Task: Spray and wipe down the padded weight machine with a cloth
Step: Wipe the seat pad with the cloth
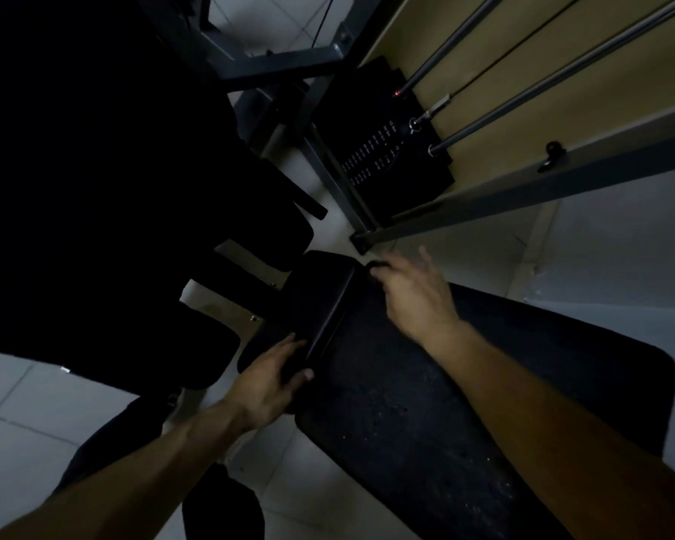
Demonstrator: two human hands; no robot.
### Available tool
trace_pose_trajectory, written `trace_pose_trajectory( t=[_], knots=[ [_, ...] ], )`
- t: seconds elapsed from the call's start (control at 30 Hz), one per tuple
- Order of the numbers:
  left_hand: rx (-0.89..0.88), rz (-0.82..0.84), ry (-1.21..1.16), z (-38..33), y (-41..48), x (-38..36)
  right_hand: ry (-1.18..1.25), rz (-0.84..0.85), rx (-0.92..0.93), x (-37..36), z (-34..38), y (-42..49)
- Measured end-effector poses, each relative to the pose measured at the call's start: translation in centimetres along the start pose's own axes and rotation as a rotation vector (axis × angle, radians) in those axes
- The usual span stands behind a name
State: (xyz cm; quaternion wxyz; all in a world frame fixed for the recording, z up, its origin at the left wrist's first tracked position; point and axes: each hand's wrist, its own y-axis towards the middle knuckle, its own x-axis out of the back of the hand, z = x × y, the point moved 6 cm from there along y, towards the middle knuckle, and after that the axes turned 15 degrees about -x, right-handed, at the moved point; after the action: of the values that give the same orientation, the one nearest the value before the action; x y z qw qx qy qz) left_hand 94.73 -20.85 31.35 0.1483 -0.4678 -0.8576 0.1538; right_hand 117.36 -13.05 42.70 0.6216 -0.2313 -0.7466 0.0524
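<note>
Head view: two bare hands on a dim weight machine's black pads.
The big pad ran from centre toward 5 o'clock, with the small pad touching its 10 o'clock end. The left hand gripped the small pad's near end, thumb and fingers curled round it. The right hand bent its fingers over the big pad's 12 o'clock corner, thumb out; whether they pinched anything could not be told.

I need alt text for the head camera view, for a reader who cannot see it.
In a dim gym, a person's left hand grips the edge of a small black pad, while the right hand reaches over a larger pad. A weight stack stands behind.
</note>
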Motion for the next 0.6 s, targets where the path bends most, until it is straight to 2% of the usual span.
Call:
trace_pose_trajectory(
  t=[0.07, 0.13, 0.23, 0.3, 0.37, 0.43, 0.5, 0.6],
  knots=[
    [-0.002, -0.042, 0.076, 0.3, -0.7, -0.3, -0.025, 0.031, -0.07, -0.4, 0.9, 0.4],
    [0.016, -0.106, 0.137, 0.3, -1.5, -0.8, 0.013, 0.073, -0.016, -1.4, 2.8, -1.8],
    [0.062, -0.244, 0.145, 0.2, -3.6, -1.6, 0.127, 0.151, 0.281, -3.6, 6.2, -7.7],
    [0.084, -0.315, 0.136, -0.1, -4.7, -2.0, 0.156, 0.274, 0.482, -4.4, 8.4, -11.4],
    [0.069, -0.343, 0.143, -0.4, -5.0, -2.3, 0.075, 0.424, 0.62, -5.1, 9.4, -13.8],
    [0.052, -0.36, 0.183, -0.4, -4.9, -2.4, -0.028, 0.489, 0.686, -4.9, 8.5, -13.4],
    [0.064, -0.389, 0.238, -0.1, -5.3, -2.3, -0.069, 0.468, 0.652, -3.3, 6.9, -11.0],
    [0.105, -0.405, 0.268, 0.9, -5.6, -2.1, -0.078, 0.291, 0.404, -1.5, 3.3, -5.2]
  ],
)
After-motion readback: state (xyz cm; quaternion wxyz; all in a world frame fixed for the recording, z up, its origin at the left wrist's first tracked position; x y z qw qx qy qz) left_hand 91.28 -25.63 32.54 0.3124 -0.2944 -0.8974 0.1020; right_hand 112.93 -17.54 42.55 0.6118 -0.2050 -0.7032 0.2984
